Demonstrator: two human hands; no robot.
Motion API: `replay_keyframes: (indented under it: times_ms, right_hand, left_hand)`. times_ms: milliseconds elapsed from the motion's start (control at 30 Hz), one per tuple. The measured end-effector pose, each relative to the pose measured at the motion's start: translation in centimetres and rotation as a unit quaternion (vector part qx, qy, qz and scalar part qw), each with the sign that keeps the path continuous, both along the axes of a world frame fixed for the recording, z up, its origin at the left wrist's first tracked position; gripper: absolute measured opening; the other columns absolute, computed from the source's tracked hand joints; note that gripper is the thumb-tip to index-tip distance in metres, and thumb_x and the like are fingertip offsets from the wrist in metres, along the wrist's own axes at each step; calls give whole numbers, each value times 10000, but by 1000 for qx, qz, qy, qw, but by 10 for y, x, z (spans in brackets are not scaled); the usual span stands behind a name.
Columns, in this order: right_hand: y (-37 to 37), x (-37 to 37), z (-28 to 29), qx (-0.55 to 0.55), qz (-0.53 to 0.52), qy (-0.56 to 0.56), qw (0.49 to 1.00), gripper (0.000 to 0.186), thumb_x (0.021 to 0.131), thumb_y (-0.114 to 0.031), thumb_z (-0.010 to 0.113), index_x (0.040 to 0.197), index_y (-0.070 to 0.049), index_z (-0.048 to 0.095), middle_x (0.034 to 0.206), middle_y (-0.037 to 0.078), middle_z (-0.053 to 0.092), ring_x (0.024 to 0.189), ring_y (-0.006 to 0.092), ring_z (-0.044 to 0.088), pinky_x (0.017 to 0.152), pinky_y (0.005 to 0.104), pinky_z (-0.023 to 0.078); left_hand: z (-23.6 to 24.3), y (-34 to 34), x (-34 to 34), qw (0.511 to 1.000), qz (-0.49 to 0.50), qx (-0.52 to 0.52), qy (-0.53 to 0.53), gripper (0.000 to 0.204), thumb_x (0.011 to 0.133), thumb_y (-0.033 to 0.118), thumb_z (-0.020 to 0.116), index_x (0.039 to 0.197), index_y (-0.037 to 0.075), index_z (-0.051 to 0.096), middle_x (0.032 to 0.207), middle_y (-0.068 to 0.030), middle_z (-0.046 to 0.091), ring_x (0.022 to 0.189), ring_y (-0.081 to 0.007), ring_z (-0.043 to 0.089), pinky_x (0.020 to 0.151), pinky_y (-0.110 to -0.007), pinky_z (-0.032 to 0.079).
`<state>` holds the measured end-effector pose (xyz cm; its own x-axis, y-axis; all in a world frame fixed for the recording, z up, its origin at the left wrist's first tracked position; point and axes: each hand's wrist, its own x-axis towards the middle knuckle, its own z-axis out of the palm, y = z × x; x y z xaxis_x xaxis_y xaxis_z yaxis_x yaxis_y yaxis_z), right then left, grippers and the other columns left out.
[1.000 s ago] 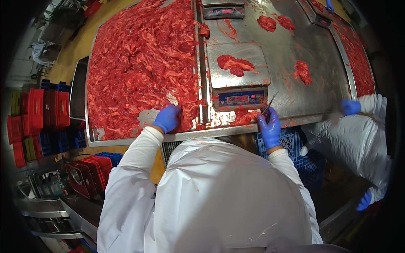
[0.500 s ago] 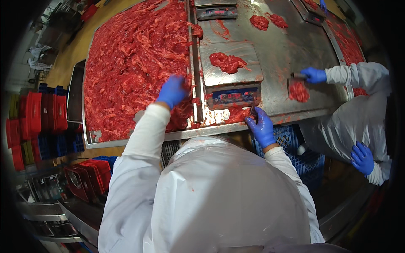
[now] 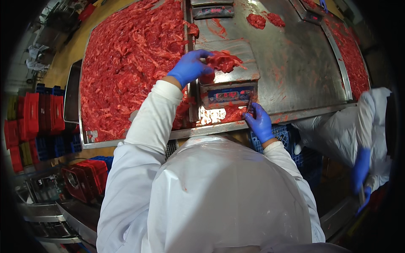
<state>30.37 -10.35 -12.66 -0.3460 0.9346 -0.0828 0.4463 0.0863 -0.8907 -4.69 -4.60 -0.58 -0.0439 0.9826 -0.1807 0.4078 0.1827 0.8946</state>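
A pile of red raw meat [image 3: 225, 62] lies on the steel pan of a scale [image 3: 230, 96]. My left hand [image 3: 190, 68], in a blue glove, reaches over the pan's left side, its thumb and fingers curled round the left end of that meat. At the table's front edge my right hand [image 3: 260, 123], also gloved, is closed on a thin dark metal tool [image 3: 249, 107]; its kind cannot be made out. Beside that hand, below the scale's display, more meat scraps [image 3: 233, 114] lie on the steel.
A wide tray of raw meat [image 3: 130, 71] fills the left, behind a steel divider [image 3: 193, 101]. Two meat portions [image 3: 256, 21] and a second scale [image 3: 213, 11] sit farther back. At right stands a co-worker [image 3: 367, 126]. Blue crates [image 3: 274, 137] are under the table edge.
My left hand has moved right and away from me, from the meat tray to the scale. My right hand stays put. The co-worker's hand, tool and meat portion have left the table.
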Motion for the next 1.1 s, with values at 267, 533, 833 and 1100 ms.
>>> replay_keyframes:
  times_ms: [267,533,833,1100]
  right_hand:
    - [37,76,-6,-108,-202,126,965,323,941,-28,715,1250,11,629,940,40,699,852,87,632,785,244,535]
    - [45,-97,87,-176,201,28,963,325,914,-179,786,1144,40,719,839,67,705,757,122,659,708,284,544]
    - [48,-40,56,-457,192,278,823,383,1023,-345,703,1221,-18,670,969,79,714,835,136,680,785,280,571]
    - [74,-78,59,-424,160,195,870,273,1010,-227,712,1168,-6,684,872,48,675,771,144,676,735,293,585]
  left_hand:
    - [-81,-96,-119,963,252,-62,78,290,865,137,795,1124,11,764,994,-98,751,911,-168,704,857,-315,559]
    - [-64,-35,-14,977,156,102,105,184,852,174,791,980,42,788,986,-154,735,923,-291,720,859,-381,561]
    - [-42,-55,12,957,89,220,164,188,856,119,793,1031,51,780,1047,-112,715,992,-274,706,891,-362,560]
    - [-55,-47,16,945,-12,169,278,162,899,189,731,997,63,763,1109,-134,708,1067,-353,656,947,-440,538]
